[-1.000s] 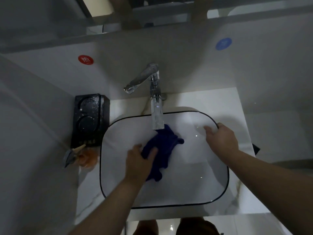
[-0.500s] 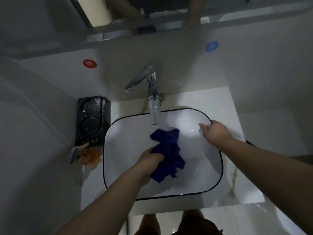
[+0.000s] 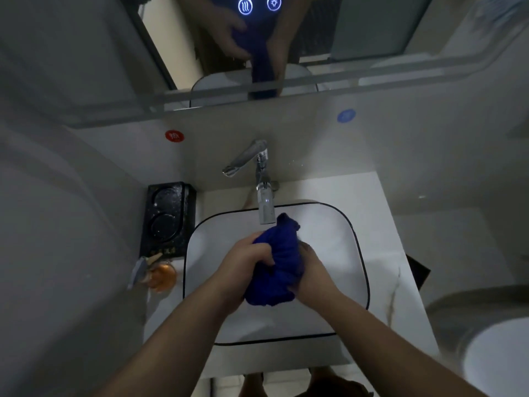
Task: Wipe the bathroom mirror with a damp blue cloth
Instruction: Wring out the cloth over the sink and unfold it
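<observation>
The blue cloth (image 3: 279,262) is bunched up above the white sink basin (image 3: 337,233), just below the spout of the chrome faucet (image 3: 262,181). My left hand (image 3: 246,263) grips the cloth from the left and my right hand (image 3: 310,270) grips it from the right, both closed on it. The mirror (image 3: 372,27) runs along the top of the view and reflects the hands and the cloth. Two lit round touch icons (image 3: 259,5) glow on the mirror.
A black two-hole holder (image 3: 166,216) stands left of the basin, with an orange item and a grey tool (image 3: 154,273) in front of it. Red (image 3: 174,136) and blue (image 3: 346,115) round stickers mark the wall. A toilet (image 3: 495,353) is at the lower right.
My right hand left the basin rim and closed on the cloth together with my left hand. The cloth has been lifted and bunched. The view tilted up, showing more mirror.
</observation>
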